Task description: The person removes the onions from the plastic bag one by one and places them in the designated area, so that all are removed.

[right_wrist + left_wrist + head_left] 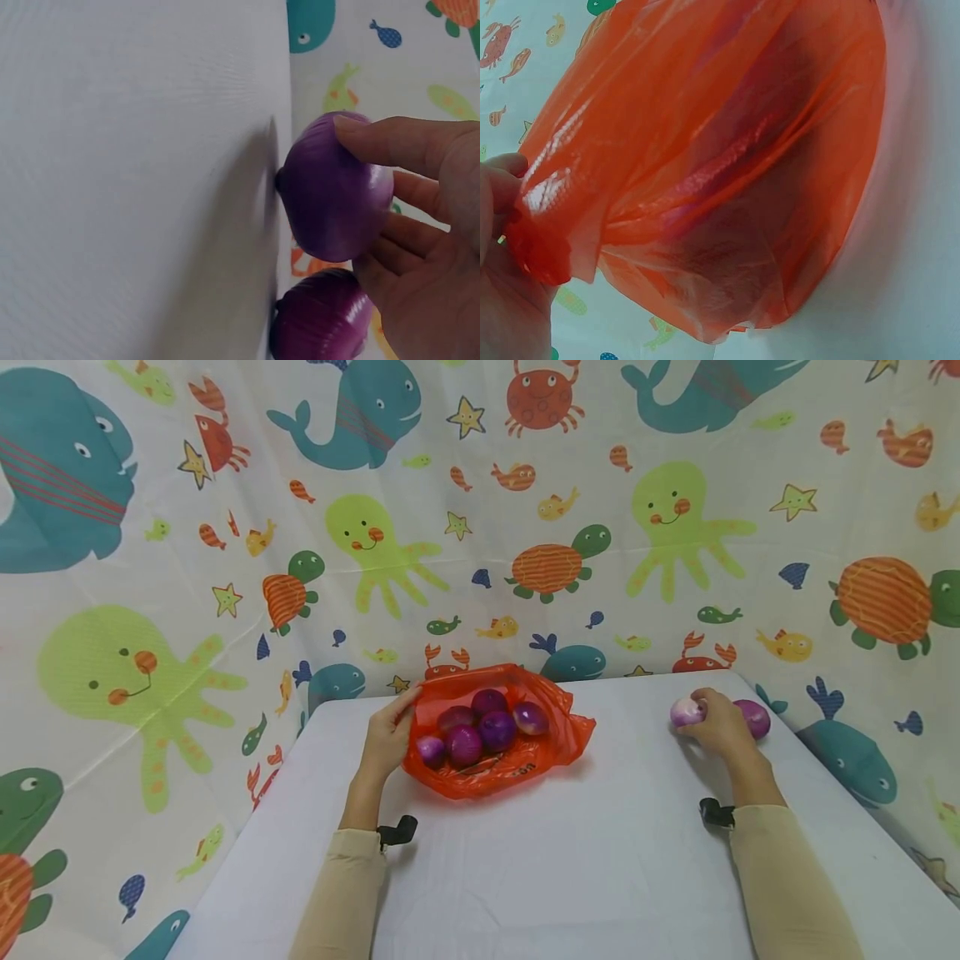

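Note:
An orange-red plastic bag (555, 756) lies mouth-open on the white table, with several purple onions (465, 745) inside. At its left edge my left hand (387, 735) pinches the rim; the left wrist view shows the thin film (705, 150) bunched at the thumb and fingers. Over at the table's far right, my right hand (722, 724) holds a purple onion (686, 712) between thumb and fingers. In the right wrist view this onion (334, 191) is close to the table surface. A second onion (752, 718) sits just right of that hand, partly behind it.
The white table (570, 868) ends at the back against a hanging cloth (480, 477) printed with sea animals. The same cloth runs down both sides. Each wrist wears a small black camera (397, 831).

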{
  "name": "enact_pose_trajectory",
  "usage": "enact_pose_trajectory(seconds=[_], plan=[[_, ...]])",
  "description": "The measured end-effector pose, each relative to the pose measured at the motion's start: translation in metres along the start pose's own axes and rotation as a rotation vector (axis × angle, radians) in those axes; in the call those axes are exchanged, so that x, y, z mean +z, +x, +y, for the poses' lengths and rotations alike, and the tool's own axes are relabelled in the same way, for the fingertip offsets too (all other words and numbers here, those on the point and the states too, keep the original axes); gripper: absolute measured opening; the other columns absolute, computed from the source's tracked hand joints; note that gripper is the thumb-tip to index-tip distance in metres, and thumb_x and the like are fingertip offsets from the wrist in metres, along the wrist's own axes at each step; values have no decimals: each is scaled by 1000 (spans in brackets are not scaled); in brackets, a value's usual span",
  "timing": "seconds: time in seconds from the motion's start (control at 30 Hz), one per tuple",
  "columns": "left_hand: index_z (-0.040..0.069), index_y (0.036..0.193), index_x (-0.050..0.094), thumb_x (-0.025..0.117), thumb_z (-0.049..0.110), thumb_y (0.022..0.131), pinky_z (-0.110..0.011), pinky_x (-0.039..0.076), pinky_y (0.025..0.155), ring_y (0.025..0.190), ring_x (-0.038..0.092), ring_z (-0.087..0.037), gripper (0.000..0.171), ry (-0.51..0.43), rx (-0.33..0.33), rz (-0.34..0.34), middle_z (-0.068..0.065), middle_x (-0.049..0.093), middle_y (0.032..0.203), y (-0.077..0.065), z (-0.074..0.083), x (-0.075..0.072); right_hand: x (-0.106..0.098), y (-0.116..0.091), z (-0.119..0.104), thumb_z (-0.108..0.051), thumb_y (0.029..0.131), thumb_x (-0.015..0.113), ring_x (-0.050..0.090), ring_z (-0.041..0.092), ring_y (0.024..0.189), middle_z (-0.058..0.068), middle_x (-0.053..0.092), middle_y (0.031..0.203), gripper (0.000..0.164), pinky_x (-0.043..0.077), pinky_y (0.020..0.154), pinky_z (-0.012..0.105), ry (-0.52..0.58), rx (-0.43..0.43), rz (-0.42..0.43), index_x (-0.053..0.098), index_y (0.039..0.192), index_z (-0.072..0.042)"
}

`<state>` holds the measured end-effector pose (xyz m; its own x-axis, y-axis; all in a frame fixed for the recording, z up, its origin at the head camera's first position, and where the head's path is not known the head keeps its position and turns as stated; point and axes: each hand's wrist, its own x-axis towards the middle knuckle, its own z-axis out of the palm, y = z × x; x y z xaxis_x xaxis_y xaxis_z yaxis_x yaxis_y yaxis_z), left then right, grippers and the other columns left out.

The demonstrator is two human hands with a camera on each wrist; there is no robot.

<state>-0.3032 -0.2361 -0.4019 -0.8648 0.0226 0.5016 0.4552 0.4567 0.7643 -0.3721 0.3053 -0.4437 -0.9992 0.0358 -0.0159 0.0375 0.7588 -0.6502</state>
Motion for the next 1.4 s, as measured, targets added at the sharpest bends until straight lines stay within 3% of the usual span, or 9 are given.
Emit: enact_pose_trajectory(seconds=[0.17,0.37,0.6,0.73,0.9,1.4], plan=[[-2,146,56,48,-4,106,-53,43,115,145,49,-41,41,2,-3,2,-22,52,155,1,-2,0,-1,0,0,-21,96,73,39,56,137,36,43,150,71,34,112,76,-12,-4,6,35,152,3],[-3,146,56,49,-5,105,-55,43,115,145,49,-42,41,3,-13,4,-23,52,155,1,0,0,-2,1,0,-15,93,76,31,60,143,37,35,156,79,30,113,78,-21,-26,18,32,156,3],[0,148,56,47,-2,107,-57,43,115,146,48,-42,42,13,-8,17,-21,51,156,7,-29,2,-2,1,-2,-14,95,73,28,59,145,37,34,157,74,30,114,77,-21,-28,22,35,156,5],[5,148,57,49,0,107,-54,44,115,146,49,-38,42,7,-7,16,-16,52,156,9,-36,2,-3,0,-3,-15,96,72,30,59,144,37,34,156,72,32,114,76,-20,-8,23,36,155,6],[11,148,59,52,1,106,-49,46,115,145,51,-33,43,1,-7,16,-9,55,155,9,-39,1,-2,1,-3,-14,97,71,30,59,144,38,33,157,71,34,113,76,-19,16,30,35,155,6],[12,148,59,51,0,106,-45,47,114,145,52,-31,44,17,-6,15,-8,55,156,8,-39,1,-3,1,-7,-13,98,69,27,59,145,37,30,158,70,31,114,77,-16,-5,50,35,156,4]])
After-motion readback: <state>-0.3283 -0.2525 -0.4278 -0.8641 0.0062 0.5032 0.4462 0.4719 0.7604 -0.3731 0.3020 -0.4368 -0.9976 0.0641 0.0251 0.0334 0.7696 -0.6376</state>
